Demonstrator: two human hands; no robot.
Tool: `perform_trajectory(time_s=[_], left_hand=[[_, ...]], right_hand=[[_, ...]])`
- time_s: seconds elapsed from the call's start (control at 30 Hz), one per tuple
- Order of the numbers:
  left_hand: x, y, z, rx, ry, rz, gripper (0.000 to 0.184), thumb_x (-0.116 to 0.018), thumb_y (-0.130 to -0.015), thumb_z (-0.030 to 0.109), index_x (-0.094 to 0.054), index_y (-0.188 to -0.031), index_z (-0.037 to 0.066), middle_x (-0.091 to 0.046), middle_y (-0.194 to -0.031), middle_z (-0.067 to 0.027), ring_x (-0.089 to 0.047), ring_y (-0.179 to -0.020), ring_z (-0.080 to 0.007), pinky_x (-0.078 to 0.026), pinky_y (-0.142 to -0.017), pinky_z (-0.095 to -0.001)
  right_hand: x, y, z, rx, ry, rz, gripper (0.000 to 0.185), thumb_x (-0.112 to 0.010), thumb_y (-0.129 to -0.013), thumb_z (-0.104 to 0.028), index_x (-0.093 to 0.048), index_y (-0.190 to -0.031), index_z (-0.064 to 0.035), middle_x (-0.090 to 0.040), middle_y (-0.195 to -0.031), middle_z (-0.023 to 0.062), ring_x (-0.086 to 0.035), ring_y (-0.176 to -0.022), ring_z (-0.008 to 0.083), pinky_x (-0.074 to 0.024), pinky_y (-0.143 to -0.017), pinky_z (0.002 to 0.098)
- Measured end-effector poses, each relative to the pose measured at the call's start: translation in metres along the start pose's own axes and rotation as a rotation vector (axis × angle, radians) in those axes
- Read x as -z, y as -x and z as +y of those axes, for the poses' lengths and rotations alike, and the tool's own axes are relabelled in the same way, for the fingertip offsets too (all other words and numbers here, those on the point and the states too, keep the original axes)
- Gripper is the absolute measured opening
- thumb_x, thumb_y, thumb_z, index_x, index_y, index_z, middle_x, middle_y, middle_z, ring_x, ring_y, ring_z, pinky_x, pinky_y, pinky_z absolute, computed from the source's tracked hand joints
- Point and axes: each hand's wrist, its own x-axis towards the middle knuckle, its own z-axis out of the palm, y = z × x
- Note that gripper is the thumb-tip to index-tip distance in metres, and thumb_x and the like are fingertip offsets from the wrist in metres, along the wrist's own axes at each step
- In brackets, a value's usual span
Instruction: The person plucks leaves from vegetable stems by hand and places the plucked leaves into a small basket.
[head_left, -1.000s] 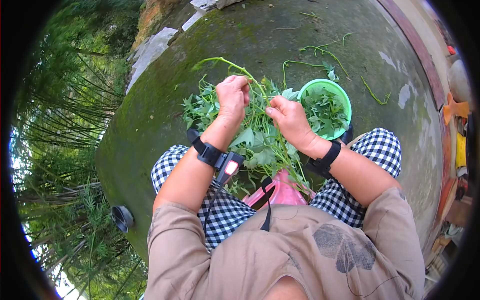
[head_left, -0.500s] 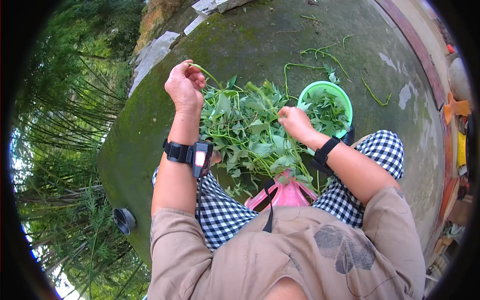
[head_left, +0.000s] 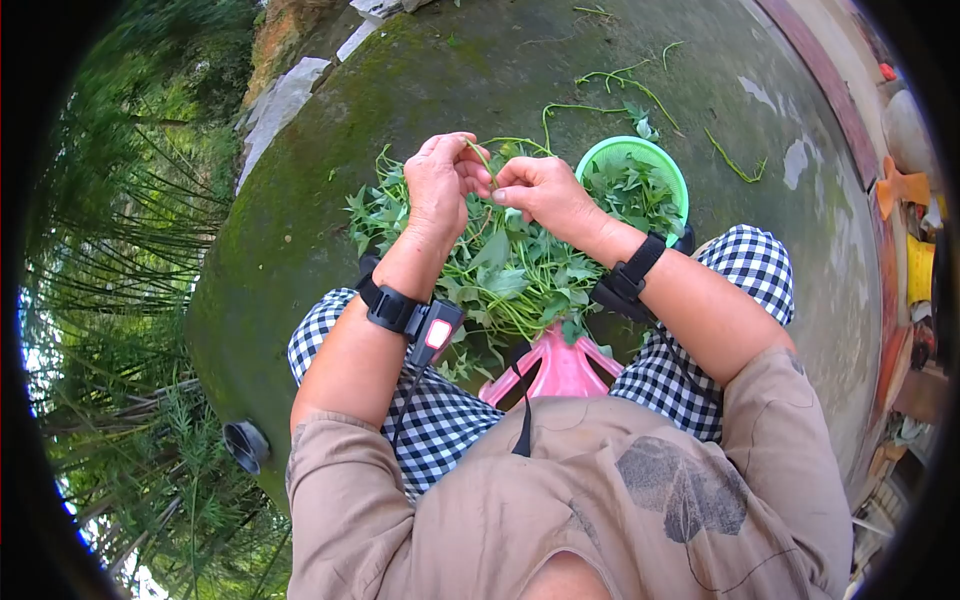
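My left hand [head_left: 440, 182] pinches a green leafy-vine stem [head_left: 479, 156] above a heap of leafy vines [head_left: 510, 265]. Close beside it, my right hand [head_left: 548, 196] has thumb and forefinger closed on the same stem, the fingertips of both hands nearly touching. The heap lies spread between my knees, partly over a pink plastic stool [head_left: 560, 368]. To the right of the heap stands a light green basin [head_left: 682, 185] with picked leaves [head_left: 630, 190] in it.
Loose stripped stems [head_left: 735, 158] lie on the mossy concrete ground beyond the basin. A dark pot [head_left: 246, 446] lies at the left by the bushes. Grey stone slabs [head_left: 285, 105] edge the ground at the upper left. An orange object [head_left: 898, 188] stands at the far right.
My left hand has moved right and my right hand up and left, so the two have come together on the stem. The view has shifted slightly.
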Motion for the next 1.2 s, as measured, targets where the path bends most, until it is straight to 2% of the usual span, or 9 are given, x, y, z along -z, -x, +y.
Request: perform_trajectory(time_s=[0.07,0.13,0.23,0.3,0.7,0.8,0.9,1.07,1.2], left_hand=[[-0.002,-0.001,-0.001,-0.052,-0.168,0.034,0.015,-0.056,-0.089,0.007,-0.060,-0.101,-0.001,-0.062,-0.079,-0.0090,-0.060,-0.059,-0.0161,-0.049,-0.048,-0.0282],[-0.005,0.000,0.004,-0.212,-0.554,0.130,0.019,-0.061,-0.083,0.003,-0.063,-0.102,0.002,-0.062,-0.082,-0.0070,-0.060,-0.064,-0.0158,-0.049,-0.052,-0.0281],[-0.003,0.001,0.008,-0.932,-1.136,-0.167,0.029,-0.067,-0.073,-0.002,-0.068,-0.100,0.008,-0.059,-0.083,-0.0048,-0.061,-0.071,-0.0176,-0.050,-0.059,-0.0289],[-0.007,0.011,0.001,-0.998,-1.269,-0.337,0.020,-0.070,-0.070,0.002,-0.067,-0.089,0.008,-0.057,-0.084,-0.0073,-0.061,-0.076,-0.0260,-0.051,-0.064,-0.0347],[0.000,0.011,-0.032,-0.792,-1.341,-0.455,0.012,-0.069,-0.078,0.010,-0.059,-0.079,0.004,-0.058,-0.077,-0.0102,-0.061,-0.070,-0.0311,-0.049,-0.060,-0.0400],[0.001,0.012,-0.044,-0.763,-1.302,-0.452,0.012,-0.069,-0.079,0.010,-0.060,-0.081,0.003,-0.059,-0.076,-0.0107,-0.061,-0.070,-0.0305,-0.048,-0.060,-0.0396],[-0.002,0.012,-0.044,-0.657,-1.185,-0.445,0.012,-0.069,-0.080,0.010,-0.061,-0.083,0.001,-0.061,-0.073,-0.0097,-0.060,-0.067,-0.0252,-0.047,-0.060,-0.0366],[-0.006,0.011,-0.031,-0.431,-1.014,-0.425,0.013,-0.069,-0.082,0.010,-0.062,-0.085,-0.001,-0.061,-0.071,-0.0077,-0.057,-0.066,-0.0161,-0.046,-0.061,-0.0316],[-0.002,0.011,-0.037,-0.458,-1.088,-0.424,0.011,-0.068,-0.081,0.008,-0.062,-0.084,-0.001,-0.061,-0.072,-0.0093,-0.058,-0.066,-0.0185,-0.047,-0.062,-0.0326]], right_hand=[[0.003,0.000,0.003,-0.017,0.054,0.033,0.016,-0.068,-0.082,-0.016,-0.068,-0.089,-0.0016,-0.060,-0.068,0.0000,-0.054,-0.059,0.0071,-0.0437,-0.053,0.0244],[0.011,0.000,0.002,-0.061,0.229,0.026,0.020,-0.068,-0.079,-0.021,-0.070,-0.088,-0.0027,-0.064,-0.073,0.0100,-0.061,-0.067,0.0221,-0.0470,-0.063,0.0352],[0.021,0.002,0.007,-0.052,0.451,-0.005,0.021,-0.067,-0.079,-0.025,-0.070,-0.087,-0.0058,-0.068,-0.080,0.0156,-0.065,-0.080,0.0346,-0.0494,-0.071,0.0449],[0.024,0.004,0.010,-0.011,0.526,-0.025,0.020,-0.066,-0.080,-0.024,-0.069,-0.088,-0.0066,-0.068,-0.082,0.0154,-0.065,-0.082,0.0354,-0.0496,-0.072,0.0460],[0.027,0.017,0.019,0.222,0.738,0.026,0.013,-0.064,-0.081,-0.019,-0.067,-0.086,-0.0078,-0.066,-0.086,0.0119,-0.064,-0.085,0.0345,-0.0504,-0.071,0.0460],[0.027,0.016,0.027,0.262,0.562,0.102,0.012,-0.066,-0.079,-0.018,-0.068,-0.086,-0.0074,-0.067,-0.084,0.0129,-0.064,-0.081,0.0334,-0.0508,-0.070,0.0427],[0.029,0.019,0.027,0.211,0.269,0.128,0.010,-0.067,-0.081,-0.011,-0.068,-0.088,-0.0035,-0.064,-0.074,0.0059,-0.061,-0.064,0.0167,-0.0484,-0.060,0.0301],[0.029,0.020,0.014,-0.051,-0.158,0.199,0.010,-0.066,-0.082,-0.010,-0.069,-0.084,-0.0005,-0.063,-0.068,0.0028,-0.056,-0.059,0.0097,-0.0463,-0.056,0.0264],[0.041,0.016,0.005,-0.061,-0.261,0.251,0.007,-0.065,-0.085,-0.008,-0.068,-0.083,-0.0015,-0.062,-0.068,-0.0010,-0.054,-0.058,0.0058,-0.0437,-0.053,0.0218]])
